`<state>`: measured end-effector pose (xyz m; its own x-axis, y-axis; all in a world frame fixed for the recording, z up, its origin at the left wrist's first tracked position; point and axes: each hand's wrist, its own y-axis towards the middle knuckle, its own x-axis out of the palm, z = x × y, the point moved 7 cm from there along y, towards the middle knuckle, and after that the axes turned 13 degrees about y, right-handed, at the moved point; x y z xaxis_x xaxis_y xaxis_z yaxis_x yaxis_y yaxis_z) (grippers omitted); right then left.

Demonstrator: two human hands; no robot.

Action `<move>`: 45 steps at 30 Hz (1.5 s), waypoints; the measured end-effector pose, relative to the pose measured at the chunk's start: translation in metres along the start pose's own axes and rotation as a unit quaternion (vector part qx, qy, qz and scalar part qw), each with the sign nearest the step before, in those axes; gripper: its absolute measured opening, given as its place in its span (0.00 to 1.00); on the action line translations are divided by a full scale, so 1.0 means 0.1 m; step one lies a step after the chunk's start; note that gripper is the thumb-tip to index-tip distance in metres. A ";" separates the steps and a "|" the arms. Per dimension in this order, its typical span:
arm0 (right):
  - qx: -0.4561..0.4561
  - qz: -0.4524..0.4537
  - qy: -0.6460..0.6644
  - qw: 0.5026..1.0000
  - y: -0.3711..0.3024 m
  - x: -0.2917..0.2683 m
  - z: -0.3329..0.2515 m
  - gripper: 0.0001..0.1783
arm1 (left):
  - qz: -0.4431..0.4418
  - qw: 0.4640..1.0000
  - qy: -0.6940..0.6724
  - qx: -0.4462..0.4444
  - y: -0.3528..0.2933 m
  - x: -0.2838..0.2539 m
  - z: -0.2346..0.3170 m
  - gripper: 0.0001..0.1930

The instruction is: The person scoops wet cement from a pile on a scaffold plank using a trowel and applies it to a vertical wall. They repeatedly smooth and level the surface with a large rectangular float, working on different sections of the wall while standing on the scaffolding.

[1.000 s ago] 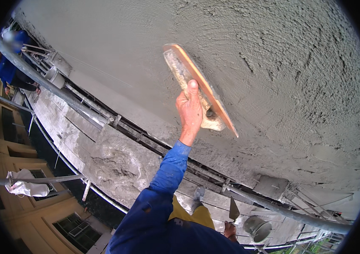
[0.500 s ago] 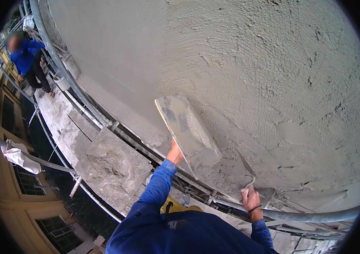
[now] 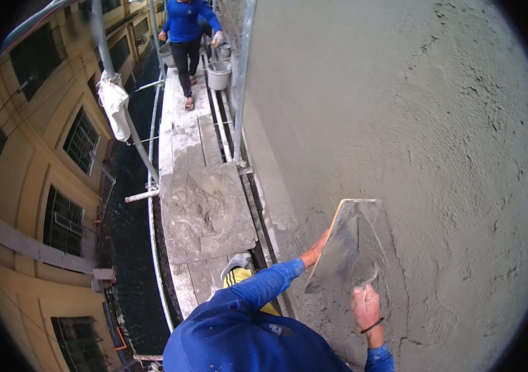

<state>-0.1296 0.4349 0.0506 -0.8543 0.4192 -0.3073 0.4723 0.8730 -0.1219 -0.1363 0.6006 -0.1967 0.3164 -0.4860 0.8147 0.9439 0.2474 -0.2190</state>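
My left hand grips the back of a flat rectangular plasterer's hawk, tilted up close to the wet grey plastered wall. Mortar smears its face. In my right hand, fingers closed, is a trowel; only its handle end shows clearly, and the blade blends into the grey mortar by the hawk's lower edge. Whether the blade touches hawk or wall I cannot tell. Left of the wall, a heap of wet mortar lies on a square board on the scaffold planks.
Further along the planks a person in a blue top stands with buckets at either side. A scaffold pole rises beside the wall. Left of the walkway are a rail, a hanging white bag and a drop.
My view has turned left toward the walkway. The hawk is steeper, and the trowel has come from apart on the right to close beside it. The person now appears nearer.
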 end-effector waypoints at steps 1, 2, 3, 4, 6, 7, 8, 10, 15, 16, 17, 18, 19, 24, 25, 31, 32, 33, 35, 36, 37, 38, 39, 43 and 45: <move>0.113 -0.022 0.166 0.979 -0.09 0.21 0.17 0.20 | -0.003 1.000 -0.009 0.001 -0.03 -0.05 -0.07 0.21; 0.141 -0.037 0.205 0.968 -0.08 0.34 0.16 0.21 | -0.010 1.000 -0.023 0.003 -0.07 -0.12 -0.13 0.21; 0.169 -0.041 0.250 0.952 -0.04 0.41 0.14 0.21 | -0.010 0.999 -0.032 0.007 -0.07 -0.25 -0.22 0.21; 0.184 -0.027 0.298 0.936 -0.08 0.37 0.10 0.22 | -0.023 0.999 -0.039 0.019 -0.01 -0.39 -0.19 0.21; 0.009 -0.011 0.066 0.998 -0.05 0.14 -0.02 0.23 | -0.114 0.986 -0.076 0.092 -0.16 -0.79 -0.01 0.21; -0.111 -0.001 -0.100 0.989 -0.06 0.07 -0.28 0.24 | -0.165 0.975 -0.085 0.120 -0.25 -1.00 0.20 0.21; -0.192 0.020 -0.288 0.938 -0.10 -0.07 -0.40 0.24 | -0.171 0.970 -0.145 0.098 -0.25 -0.96 0.24 0.21; -0.190 -0.052 -0.440 0.876 -0.14 -0.26 -0.47 0.24 | -0.081 0.985 -0.132 0.077 -0.17 -1.01 0.36 0.21; -0.284 0.006 -0.548 0.787 -0.11 -0.58 -1.25 0.24 | 0.012 0.999 -0.026 0.021 0.14 -0.64 0.54 0.21; -0.299 0.036 -0.538 0.788 -0.07 -0.65 -1.49 0.24 | 0.006 1.000 -0.013 0.014 0.25 -0.50 0.58 0.21; -0.328 0.059 -0.513 0.791 -0.03 -0.66 -1.73 0.24 | 0.008 1.000 0.001 0.012 0.27 -0.46 0.68 0.21; -0.355 0.084 -0.489 0.792 0.01 -0.68 -1.96 0.24 | 0.006 1.000 0.015 0.006 0.32 -0.40 0.74 0.21; -0.349 0.097 -0.471 0.804 0.09 -0.68 -2.15 0.24 | 0.009 1.000 0.026 0.004 0.30 -0.42 0.81 0.21; -0.324 0.131 -0.305 0.886 0.85 -0.88 -3.08 0.21 | 0.001 0.999 0.046 -0.012 0.35 -0.48 1.07 0.21; -0.282 0.166 -0.277 0.903 1.09 -0.99 -3.12 0.22 | 0.001 0.999 0.049 -0.015 0.36 -0.52 1.12 0.21; -0.278 0.409 0.016 0.869 1.32 -1.41 -2.78 0.21 | 0.038 0.998 0.044 -0.019 0.16 -1.20 1.38 0.21; -0.279 0.411 0.018 0.868 1.25 -1.47 -2.75 0.20 | 0.044 0.998 0.040 -0.020 0.12 -1.29 1.38 0.21; -0.261 0.387 -0.038 0.884 1.20 -1.40 -2.79 0.20 | 0.050 0.998 0.040 -0.022 0.12 -1.36 1.41 0.21; -0.211 0.295 -0.106 0.926 1.32 -1.23 -2.82 0.20 | 0.060 0.997 0.043 -0.024 0.15 -1.46 1.45 0.21; -0.183 0.249 -0.139 0.941 1.37 -1.16 -2.82 0.20 | 0.061 0.997 0.046 -0.029 0.22 -1.41 1.46 0.21; -0.145 0.235 -0.101 0.956 1.44 -1.15 -2.82 0.21 | 0.054 0.997 0.047 -0.034 0.31 -1.31 1.41 0.21; -0.125 0.234 -0.093 0.960 1.51 -1.19 -2.86 0.21 | 0.045 0.997 0.051 -0.042 0.40 -1.19 1.36 0.21; -0.105 0.230 -0.083 0.964 1.61 -1.26 -2.90 0.21 | 0.041 0.996 0.058 -0.046 0.47 -1.07 1.32 0.21; -0.113 0.239 -0.063 0.962 1.54 -1.41 -3.17 0.20 | 0.015 0.994 0.079 -0.072 0.73 -0.52 1.07 0.21; -0.129 0.255 -0.039 0.958 1.38 -1.51 -3.27 0.20 | -0.001 0.993 0.090 -0.080 0.80 -0.21 0.95 0.22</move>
<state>-0.0064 0.5739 0.3891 -0.5036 0.7960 -0.3359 0.7455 0.5969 0.2967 -0.0765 0.7107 -0.1804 0.3122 -0.6315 0.7097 0.9432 0.1170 -0.3108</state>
